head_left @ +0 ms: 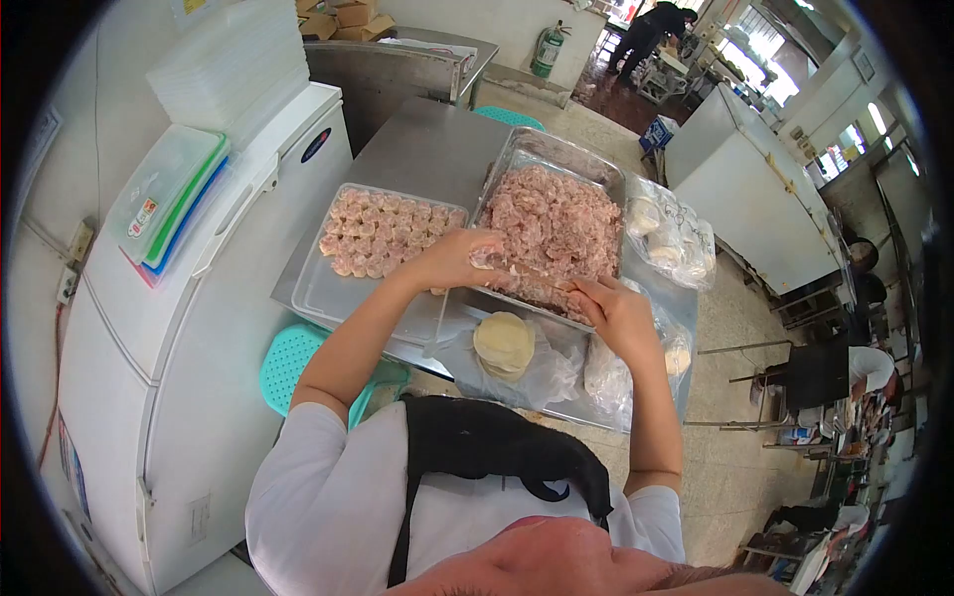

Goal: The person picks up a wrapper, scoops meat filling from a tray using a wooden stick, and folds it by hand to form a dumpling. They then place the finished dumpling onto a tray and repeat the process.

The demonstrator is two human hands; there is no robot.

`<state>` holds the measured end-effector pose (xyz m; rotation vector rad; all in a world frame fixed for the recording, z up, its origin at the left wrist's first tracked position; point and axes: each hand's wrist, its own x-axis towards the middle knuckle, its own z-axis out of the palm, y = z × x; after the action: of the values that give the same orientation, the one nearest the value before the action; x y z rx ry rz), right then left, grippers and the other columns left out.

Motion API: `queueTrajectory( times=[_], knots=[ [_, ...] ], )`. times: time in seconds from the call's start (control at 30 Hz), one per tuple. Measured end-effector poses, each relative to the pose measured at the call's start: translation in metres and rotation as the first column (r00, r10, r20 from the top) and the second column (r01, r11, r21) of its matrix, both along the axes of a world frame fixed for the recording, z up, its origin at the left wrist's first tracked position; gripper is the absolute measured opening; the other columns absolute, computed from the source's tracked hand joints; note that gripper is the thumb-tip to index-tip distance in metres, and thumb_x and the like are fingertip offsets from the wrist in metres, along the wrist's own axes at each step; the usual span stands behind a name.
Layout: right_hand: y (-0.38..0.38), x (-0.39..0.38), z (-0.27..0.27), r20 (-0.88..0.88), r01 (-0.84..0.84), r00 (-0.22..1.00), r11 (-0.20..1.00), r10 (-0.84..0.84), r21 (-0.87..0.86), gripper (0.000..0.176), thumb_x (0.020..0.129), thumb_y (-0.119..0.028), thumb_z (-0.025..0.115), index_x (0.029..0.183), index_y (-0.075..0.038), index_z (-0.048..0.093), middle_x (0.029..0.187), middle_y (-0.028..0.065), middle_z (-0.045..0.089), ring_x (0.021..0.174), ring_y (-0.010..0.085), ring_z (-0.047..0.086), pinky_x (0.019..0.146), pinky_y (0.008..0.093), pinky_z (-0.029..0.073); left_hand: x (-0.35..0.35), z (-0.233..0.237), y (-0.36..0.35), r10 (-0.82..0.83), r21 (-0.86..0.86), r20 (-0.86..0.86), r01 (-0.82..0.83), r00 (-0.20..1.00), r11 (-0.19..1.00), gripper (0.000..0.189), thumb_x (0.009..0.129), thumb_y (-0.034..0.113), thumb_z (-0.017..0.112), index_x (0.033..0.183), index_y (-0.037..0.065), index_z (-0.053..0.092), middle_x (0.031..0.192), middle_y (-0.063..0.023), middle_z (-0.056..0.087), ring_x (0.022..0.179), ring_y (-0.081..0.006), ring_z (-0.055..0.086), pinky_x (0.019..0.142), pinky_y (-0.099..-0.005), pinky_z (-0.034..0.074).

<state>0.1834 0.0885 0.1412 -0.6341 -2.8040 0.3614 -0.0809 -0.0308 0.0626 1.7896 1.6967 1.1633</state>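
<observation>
A deep metal tray holds a heap of pinkish minced meat filling. My left hand is at the tray's near left corner, its fingers curled around a pale dumpling wrapper that they partly hide. At the near right edge, my right hand grips a thin flat stick, which reaches across the filling toward my left hand. Several rows of filled dumplings sit in a shallow plastic tray to the left. Round dough wrappers lie stacked on plastic in front of me.
Bagged wrapper stacks lie right of the metal tray, on the steel table. A white chest freezer stands at left, with coloured lids on top. Turquoise stools are beside the table. A person works far back.
</observation>
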Motion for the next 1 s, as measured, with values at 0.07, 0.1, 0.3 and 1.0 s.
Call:
queueTrajectory(
  times=[0.07, 0.1, 0.3, 1.0],
  knots=[
    [-0.023, -0.01, -0.005, -0.114, -0.006, 0.993, 0.999, 0.011, 0.045, 0.023, 0.091, -0.027, 0.061, 0.106, -0.01, 0.068, 0.084, 0.0121, 0.066, 0.074, 0.0331, 0.064, 0.064, 0.0413, 0.051, -0.005, 0.003, -0.002, -0.006, -0.048, 0.057, 0.009, 0.998, 0.999, 0.04, 0.073, 0.029, 0.081, 0.099, 0.004, 0.063, 0.095, -0.0099, 0.064, 0.094, -0.0252, 0.061, 0.087, -0.0338, 0.046],
    [-0.031, -0.013, -0.009, -0.229, -0.008, 0.973, 0.996, 0.027, 0.084, 0.022, 0.091, -0.026, 0.062, 0.104, -0.011, 0.069, 0.081, 0.0109, 0.065, 0.071, 0.0325, 0.064, 0.062, 0.0417, 0.051, -0.006, 0.003, -0.002, -0.009, -0.102, 0.111, 0.02, 0.994, 0.995, 0.043, 0.072, 0.031, 0.081, 0.1, 0.004, 0.063, 0.097, -0.0108, 0.065, 0.095, -0.0265, 0.061, 0.087, -0.0342, 0.046],
    [-0.021, -0.008, 0.003, -0.154, 0.06, 0.986, 0.998, -0.064, -0.032, 0.022, 0.091, -0.025, 0.061, 0.105, -0.009, 0.068, 0.085, 0.0115, 0.066, 0.073, 0.033, 0.065, 0.062, 0.0406, 0.051, -0.013, -0.018, -0.001, 0.076, 0.098, 0.054, -0.081, 0.996, 0.992, 0.043, 0.072, 0.035, 0.081, 0.098, 0.004, 0.064, 0.095, -0.0102, 0.067, 0.091, -0.0237, 0.063, 0.083, -0.0359, 0.048],
    [0.019, 0.054, -0.115, -0.114, 0.159, 0.91, 0.59, -0.399, -0.792, 0.033, 0.096, -0.022, 0.059, 0.116, 0.004, 0.063, 0.073, -0.0026, 0.055, 0.062, 0.0057, 0.049, 0.055, 0.0201, 0.039, -0.125, -0.104, -0.193, 0.772, -0.103, -0.381, -0.853, 0.509, 0.512, 0.048, 0.073, 0.024, 0.075, 0.115, 0.008, 0.059, 0.108, -0.0167, 0.062, 0.095, -0.0318, 0.062, 0.083, -0.0394, 0.05]
  ],
)
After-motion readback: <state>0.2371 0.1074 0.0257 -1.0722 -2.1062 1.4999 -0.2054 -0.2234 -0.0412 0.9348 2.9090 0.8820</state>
